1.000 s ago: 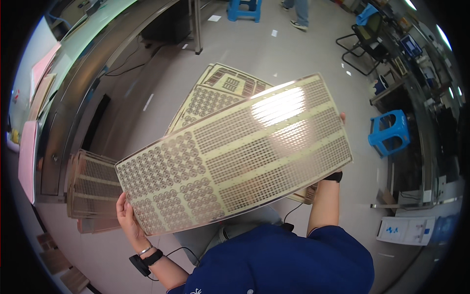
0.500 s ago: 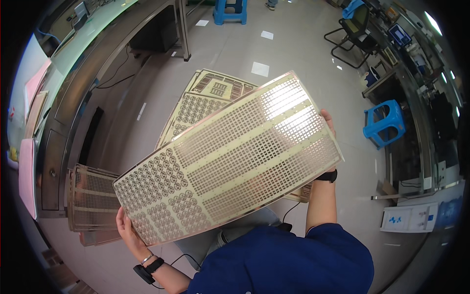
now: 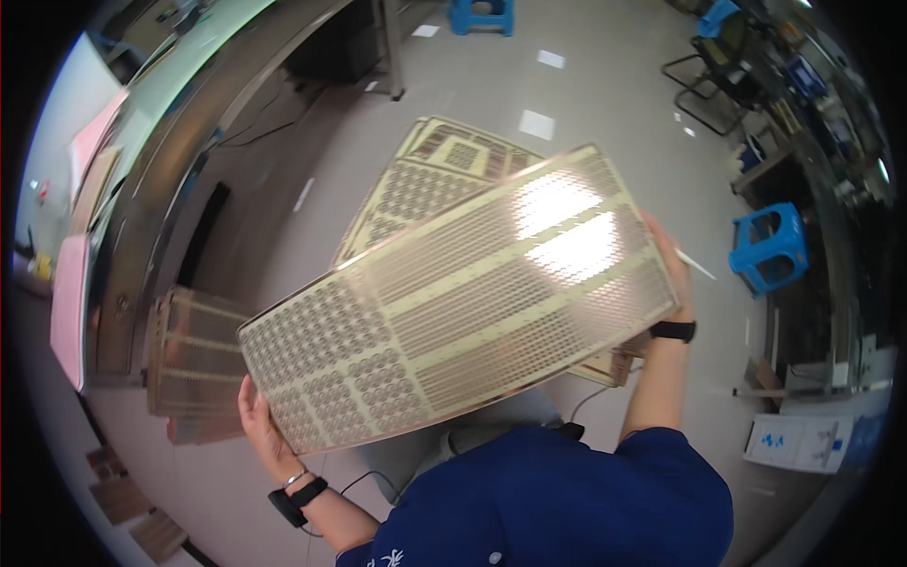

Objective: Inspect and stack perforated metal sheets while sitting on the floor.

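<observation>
A large circuit board panel [image 3: 491,326], pale yellow-green with copper grid strips and rows of small round patterns, is held tilted in front of me. My left hand [image 3: 266,430] is closed on its lower left corner, with the thumb on the near face. At the opposite end, my right hand [image 3: 673,269] grips the right edge; most of its fingers are behind the panel. Beneath and beyond the held panel lies a stack of similar panels [image 3: 425,194], partly covered. A thin white strip [image 3: 697,266] shows beside my right hand; I cannot tell what it is.
More grid-patterned panels [image 3: 203,345] stand at the left, beside a metal workbench [image 3: 128,283]. A blue stool [image 3: 770,248] is at the right, another blue stool [image 3: 482,16] far ahead. A white box [image 3: 798,442] sits at lower right, an office chair [image 3: 723,71] at far right.
The whole view has shifted and turned a little, so the floor and benches sit farther right. Both hands keep hold of the panel, and the bright reflection on it has changed.
</observation>
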{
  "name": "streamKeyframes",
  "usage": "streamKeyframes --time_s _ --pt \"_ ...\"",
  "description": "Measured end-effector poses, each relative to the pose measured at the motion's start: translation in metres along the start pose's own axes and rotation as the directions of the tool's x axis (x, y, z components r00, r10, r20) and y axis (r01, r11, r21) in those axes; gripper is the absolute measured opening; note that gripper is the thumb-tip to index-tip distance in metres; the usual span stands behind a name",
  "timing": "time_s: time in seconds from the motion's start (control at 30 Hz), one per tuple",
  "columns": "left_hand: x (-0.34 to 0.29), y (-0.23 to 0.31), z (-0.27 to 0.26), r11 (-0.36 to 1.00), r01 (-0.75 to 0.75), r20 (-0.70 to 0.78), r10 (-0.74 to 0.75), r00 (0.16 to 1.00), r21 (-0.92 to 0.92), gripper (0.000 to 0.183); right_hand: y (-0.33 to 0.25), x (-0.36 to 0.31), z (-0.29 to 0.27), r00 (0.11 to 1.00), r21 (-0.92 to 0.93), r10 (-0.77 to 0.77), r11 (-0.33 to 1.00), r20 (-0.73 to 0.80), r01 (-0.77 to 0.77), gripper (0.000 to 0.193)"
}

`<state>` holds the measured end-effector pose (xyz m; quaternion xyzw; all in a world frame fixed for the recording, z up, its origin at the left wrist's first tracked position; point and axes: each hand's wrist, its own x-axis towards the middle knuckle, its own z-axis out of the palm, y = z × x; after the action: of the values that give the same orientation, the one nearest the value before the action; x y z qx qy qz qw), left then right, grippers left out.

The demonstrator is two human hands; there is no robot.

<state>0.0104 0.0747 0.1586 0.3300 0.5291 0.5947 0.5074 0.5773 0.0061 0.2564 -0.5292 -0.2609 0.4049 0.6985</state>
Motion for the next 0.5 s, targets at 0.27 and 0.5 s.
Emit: streamKeyframes --time_s 0.27,0.5 --pt "-0.005 0.028 0.013 0.970 -0.125 -0.022 0.123 0.992 -0.211 0.041 -0.019 0.000 -0.050 0.983 -0.276 -0.124 0.948 0.134 0.157 0.027" --pt "-0.023 0.060 0.056 0.848 -0.344 0.070 0.403 0.912 -0.403 0.011 -0.003 -0.017 0.019 0.928 0.325 -0.373 0.877 -0.001 0.354 0.017"
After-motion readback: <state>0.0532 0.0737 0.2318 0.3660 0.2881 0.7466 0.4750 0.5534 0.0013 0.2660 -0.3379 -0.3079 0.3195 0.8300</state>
